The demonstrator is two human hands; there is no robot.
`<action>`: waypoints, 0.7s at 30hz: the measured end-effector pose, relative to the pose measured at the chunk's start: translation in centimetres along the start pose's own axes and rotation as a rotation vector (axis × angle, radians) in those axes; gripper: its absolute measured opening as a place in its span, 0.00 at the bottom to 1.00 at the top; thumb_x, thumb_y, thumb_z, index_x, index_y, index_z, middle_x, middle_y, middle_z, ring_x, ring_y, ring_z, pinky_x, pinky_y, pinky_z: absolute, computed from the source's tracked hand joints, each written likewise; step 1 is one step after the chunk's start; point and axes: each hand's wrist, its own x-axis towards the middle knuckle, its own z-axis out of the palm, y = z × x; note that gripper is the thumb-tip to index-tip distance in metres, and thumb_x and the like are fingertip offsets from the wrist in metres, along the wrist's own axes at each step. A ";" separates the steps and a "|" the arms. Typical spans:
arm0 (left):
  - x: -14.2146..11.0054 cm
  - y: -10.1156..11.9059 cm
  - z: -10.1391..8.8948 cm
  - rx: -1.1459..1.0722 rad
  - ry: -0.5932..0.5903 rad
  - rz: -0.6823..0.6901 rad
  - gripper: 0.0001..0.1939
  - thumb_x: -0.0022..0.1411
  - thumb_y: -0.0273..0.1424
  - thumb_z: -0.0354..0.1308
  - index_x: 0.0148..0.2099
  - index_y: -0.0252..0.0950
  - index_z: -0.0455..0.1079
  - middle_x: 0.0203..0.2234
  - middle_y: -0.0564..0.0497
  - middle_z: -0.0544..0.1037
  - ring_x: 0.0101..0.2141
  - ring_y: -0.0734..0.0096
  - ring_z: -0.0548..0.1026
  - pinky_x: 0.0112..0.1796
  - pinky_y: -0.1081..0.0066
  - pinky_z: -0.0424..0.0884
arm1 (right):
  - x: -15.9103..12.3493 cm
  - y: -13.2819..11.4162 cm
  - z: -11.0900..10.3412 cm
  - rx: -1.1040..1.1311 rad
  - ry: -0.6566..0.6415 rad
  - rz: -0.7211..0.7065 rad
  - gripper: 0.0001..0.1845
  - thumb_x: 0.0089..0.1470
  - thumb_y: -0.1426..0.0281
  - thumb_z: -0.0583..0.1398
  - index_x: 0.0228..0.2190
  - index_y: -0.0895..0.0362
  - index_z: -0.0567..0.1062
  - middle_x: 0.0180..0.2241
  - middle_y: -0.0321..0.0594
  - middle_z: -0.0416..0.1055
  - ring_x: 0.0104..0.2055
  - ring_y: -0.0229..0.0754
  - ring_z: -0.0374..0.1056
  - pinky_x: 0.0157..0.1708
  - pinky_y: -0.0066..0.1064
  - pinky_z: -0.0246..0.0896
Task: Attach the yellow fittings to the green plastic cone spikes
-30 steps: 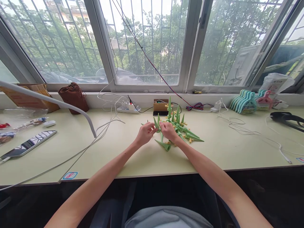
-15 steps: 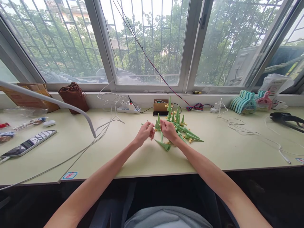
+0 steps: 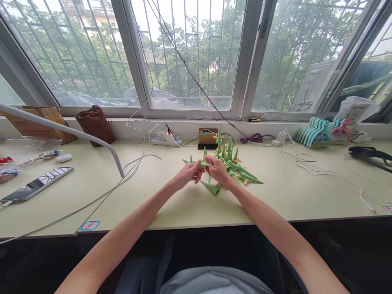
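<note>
A green plastic cone point(image 3: 204, 164) spans the gap between my two hands, just above the table. My left hand point(image 3: 189, 173) pinches it with thumb and fingers. Closed around the other end of the cone is my right hand point(image 3: 216, 169); whatever else lies inside its fist is hidden. Just in front of the hands, a loose green cone point(image 3: 211, 188) lies on its side, its hollow end facing right. Several more green cones point(image 3: 248, 177) with small yellow pieces lie to the right, and a tall upright green one point(image 3: 219, 139) stands behind. Another green part shows beyond my left fingers.
A small cardboard box point(image 3: 208, 134) and a black phone-like slab sit behind the cones. White cables point(image 3: 134, 165) cross the table point(image 3: 122, 212) on the left, near a phone point(image 3: 36, 185). On the right are teal hangers point(image 3: 314, 132) and more cable.
My hands have come together: the left has moved right to meet the right hand. The green cone now shows between them. The other cones stay where they were.
</note>
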 end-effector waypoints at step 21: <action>-0.2 -0.2 0.0 0.393 0.191 0.376 0.20 0.54 0.47 0.65 0.36 0.35 0.66 0.23 0.56 0.70 0.19 0.78 0.67 0.21 0.76 0.65 | 0.3 1.0 0.1 -0.061 -0.034 0.035 0.29 0.64 0.55 0.47 0.14 0.54 0.56 0.12 0.33 0.54 0.18 0.35 0.49 0.22 0.30 0.45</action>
